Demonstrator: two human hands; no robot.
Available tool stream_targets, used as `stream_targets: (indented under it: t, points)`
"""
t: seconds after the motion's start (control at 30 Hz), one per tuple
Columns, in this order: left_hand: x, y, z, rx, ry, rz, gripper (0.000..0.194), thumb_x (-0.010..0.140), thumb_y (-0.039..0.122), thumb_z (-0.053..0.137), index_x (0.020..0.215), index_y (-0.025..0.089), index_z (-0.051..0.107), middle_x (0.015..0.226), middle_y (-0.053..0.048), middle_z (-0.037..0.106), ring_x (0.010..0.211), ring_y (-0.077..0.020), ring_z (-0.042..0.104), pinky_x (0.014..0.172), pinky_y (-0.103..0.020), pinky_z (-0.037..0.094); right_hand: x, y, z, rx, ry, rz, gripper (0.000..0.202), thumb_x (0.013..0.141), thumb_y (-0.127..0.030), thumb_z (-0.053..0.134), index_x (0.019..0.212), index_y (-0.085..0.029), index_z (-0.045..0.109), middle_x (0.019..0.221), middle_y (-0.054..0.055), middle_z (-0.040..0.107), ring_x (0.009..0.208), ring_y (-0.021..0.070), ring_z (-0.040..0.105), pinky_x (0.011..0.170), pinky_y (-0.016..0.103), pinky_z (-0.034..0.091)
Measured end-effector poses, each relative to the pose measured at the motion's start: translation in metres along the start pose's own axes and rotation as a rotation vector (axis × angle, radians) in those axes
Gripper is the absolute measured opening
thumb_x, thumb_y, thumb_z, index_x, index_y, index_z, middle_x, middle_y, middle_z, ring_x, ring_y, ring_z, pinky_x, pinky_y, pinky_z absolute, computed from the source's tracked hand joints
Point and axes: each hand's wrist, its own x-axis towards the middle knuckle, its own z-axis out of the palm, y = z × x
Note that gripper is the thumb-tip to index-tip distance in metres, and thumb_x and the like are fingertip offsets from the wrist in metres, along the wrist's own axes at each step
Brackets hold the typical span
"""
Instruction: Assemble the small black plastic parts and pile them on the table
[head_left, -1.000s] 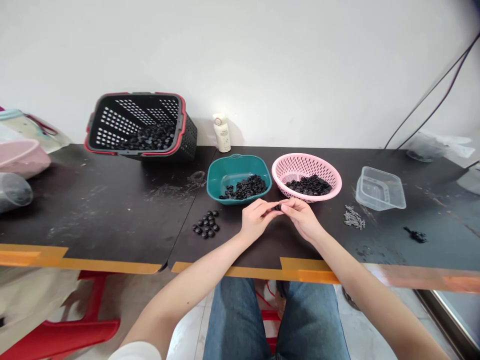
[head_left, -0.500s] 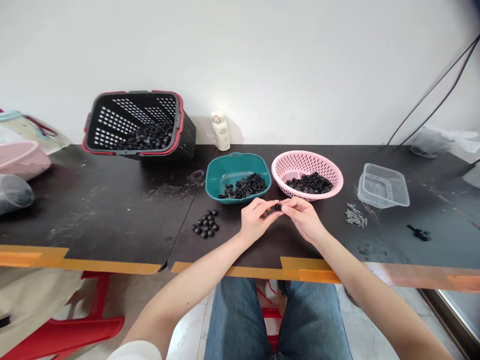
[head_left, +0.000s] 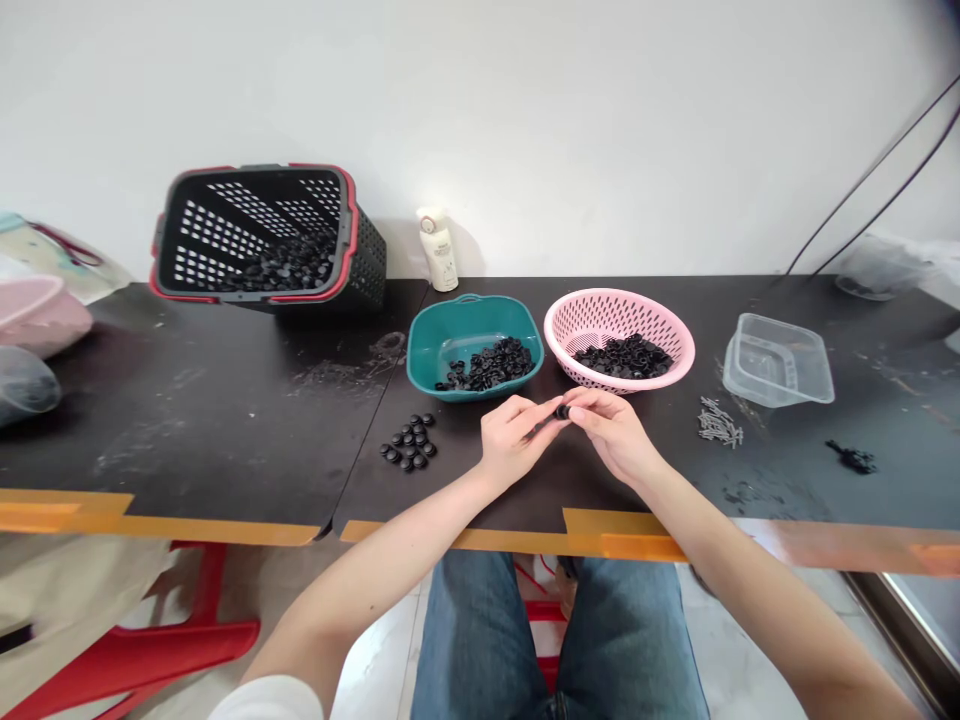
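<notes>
My left hand point(head_left: 517, 435) and my right hand point(head_left: 609, 430) meet over the dark table, pinching a small round black part point(head_left: 561, 411) between their fingertips. Fingers cover much of it, so its exact kind does not show. Just beyond my left hand sits a teal basin point(head_left: 431, 345) with a heap of small black ring-like parts point(head_left: 491, 366). A pink perforated basket point(head_left: 679, 370) beyond my right hand holds more small black parts point(head_left: 628, 356). Left of my left hand, several round black caps point(head_left: 409, 442) lie grouped on the table.
A dark crate with red trim point(head_left: 367, 255) holds black parts at the back left, beside a white bottle point(head_left: 439, 250). On the right are a pile of small grey pins point(head_left: 720, 424), a clear plastic tub point(head_left: 780, 362) and a small black cluster point(head_left: 853, 458). Orange tape point(head_left: 480, 538) lines the front edge.
The view has shifted slightly. Both hands stay together at the same spot, and the black part is turned a little between the fingertips.
</notes>
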Motion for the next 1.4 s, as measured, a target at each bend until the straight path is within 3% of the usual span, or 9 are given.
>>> stream_targets:
  t: [0.17,0.43,0.8,1.17,1.4]
  points:
    - [-0.0004,0.0011,-0.0005,-0.018,0.012,-0.010,0.029,0.080,0.027,0.071,0.108,0.025,0.069,0.072,0.003,0.060,0.057,-0.0049,0.054,0.054,-0.016,0.047,-0.0008,-0.0014,0.0021,0.027,0.026,0.054,0.012,0.066,-0.030,0.081,0.071,-0.026,0.071,0.089,0.000,0.063,0.082,0.0157,0.058,0.078,0.030,0.050]
    - [0.0016,0.0045,-0.0027,-0.029,0.015,-0.009,0.026,0.079,0.028,0.072,0.105,0.023,0.070,0.071,0.003,0.061,0.055,-0.0046,0.053,0.054,-0.016,0.047,-0.0022,-0.0032,0.0036,0.109,-0.037,0.158,0.013,0.068,-0.033,0.079,0.070,-0.024,0.069,0.091,0.000,0.064,0.083,0.0158,0.059,0.079,0.031,0.050]
    - [-0.0001,0.0029,-0.0030,0.018,0.031,0.051,0.026,0.079,0.027,0.072,0.105,0.022,0.069,0.072,0.003,0.061,0.057,-0.0052,0.055,0.054,-0.016,0.047,-0.0042,-0.0076,0.0058,0.095,-0.040,0.148,0.014,0.069,-0.031,0.079,0.067,-0.022,0.068,0.081,0.000,0.058,0.075,0.0137,0.054,0.074,0.029,0.048]
    - [0.0014,0.0032,-0.0031,0.029,0.047,0.072,0.026,0.078,0.022,0.073,0.103,0.020,0.067,0.072,0.003,0.061,0.056,-0.0051,0.052,0.052,-0.015,0.045,-0.0066,-0.0081,0.0072,-0.056,-0.009,0.029,0.012,0.072,-0.034,0.077,0.073,-0.025,0.070,0.076,0.001,0.061,0.075,0.0168,0.057,0.075,0.032,0.048]
    - [0.0003,0.0018,-0.0039,0.061,0.061,0.058,0.026,0.078,0.023,0.074,0.102,0.021,0.067,0.071,0.003,0.059,0.056,-0.0057,0.051,0.052,-0.017,0.045,-0.0092,-0.0075,0.0086,-0.222,0.017,-0.169,0.006,0.077,-0.029,0.074,0.083,-0.030,0.075,0.077,0.002,0.062,0.074,0.0177,0.058,0.071,0.034,0.047]
